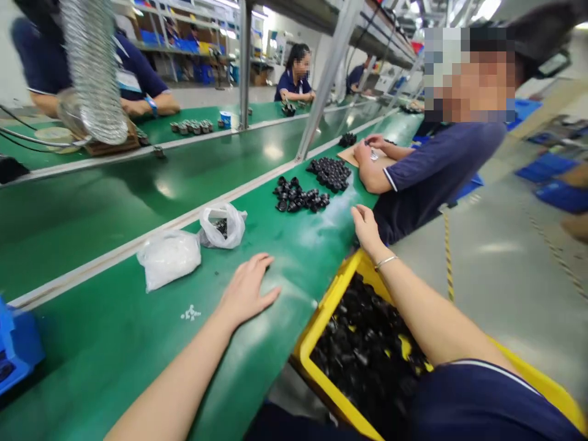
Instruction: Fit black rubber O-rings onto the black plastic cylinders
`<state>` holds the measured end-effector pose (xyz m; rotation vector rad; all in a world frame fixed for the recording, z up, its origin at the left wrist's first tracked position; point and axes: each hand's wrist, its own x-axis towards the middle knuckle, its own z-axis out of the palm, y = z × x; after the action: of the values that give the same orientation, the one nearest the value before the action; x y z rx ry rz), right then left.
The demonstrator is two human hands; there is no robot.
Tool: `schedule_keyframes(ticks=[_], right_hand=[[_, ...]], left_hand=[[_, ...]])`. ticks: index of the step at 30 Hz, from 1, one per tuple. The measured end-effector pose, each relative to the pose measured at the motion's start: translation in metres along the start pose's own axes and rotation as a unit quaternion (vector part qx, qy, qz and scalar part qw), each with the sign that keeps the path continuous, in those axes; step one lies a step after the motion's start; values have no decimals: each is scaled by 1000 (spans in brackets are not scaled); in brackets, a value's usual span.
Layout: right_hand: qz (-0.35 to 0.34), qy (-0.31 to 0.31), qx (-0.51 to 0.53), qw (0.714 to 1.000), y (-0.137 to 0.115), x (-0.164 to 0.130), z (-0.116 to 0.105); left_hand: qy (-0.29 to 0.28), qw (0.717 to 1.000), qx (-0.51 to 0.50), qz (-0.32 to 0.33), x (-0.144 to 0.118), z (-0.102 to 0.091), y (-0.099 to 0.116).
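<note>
My left hand (248,291) rests on the green tabletop (257,349), fingers stretched out and thumb apart, holding nothing. To its left are small white pieces (190,313) and a clear plastic bag with white contents (172,260). Just beyond it stands an opened plastic bag (223,226) with dark small parts inside. My right hand (366,231) is raised near the table's right edge, above the far end of the yellow bin (316,327). Its fingers are bent together; whatever they may hold is hidden. Black plastic parts (301,196) lie in a loose pile further up the table.
A second pile of black parts (329,173) lies farther along. A co-worker's sleeve (420,156) is close beyond my right hand. Black parts (362,343) fill the bin. A blue bin (18,343) stands at left, and a metal post (328,79) rises from the table's rail.
</note>
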<state>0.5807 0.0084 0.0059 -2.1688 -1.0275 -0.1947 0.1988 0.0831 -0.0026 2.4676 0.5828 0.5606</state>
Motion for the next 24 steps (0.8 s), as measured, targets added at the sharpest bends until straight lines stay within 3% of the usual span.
schedule_keyframes(ticks=[4,6,8,10,17,24], right_hand=[[-3,-36,-60,998,21,-107,-71],[-2,-77,-89,993,30,-162,-95],[10,-115,-111,987,42,-204,-104],[31,-131,-124,983,56,-226,-97],[28,-175,-217,960,87,-213,-34],[67,-253,-276,925,69,-199,-23]], left_hand=[[-7,999,18,29,-3,3,-3],[-14,999,14,44,-3,4,-2],[-20,998,15,57,-4,5,3],[-28,997,22,68,-9,5,10],[-49,993,48,91,-42,5,35],[-46,991,49,117,-89,-3,42]])
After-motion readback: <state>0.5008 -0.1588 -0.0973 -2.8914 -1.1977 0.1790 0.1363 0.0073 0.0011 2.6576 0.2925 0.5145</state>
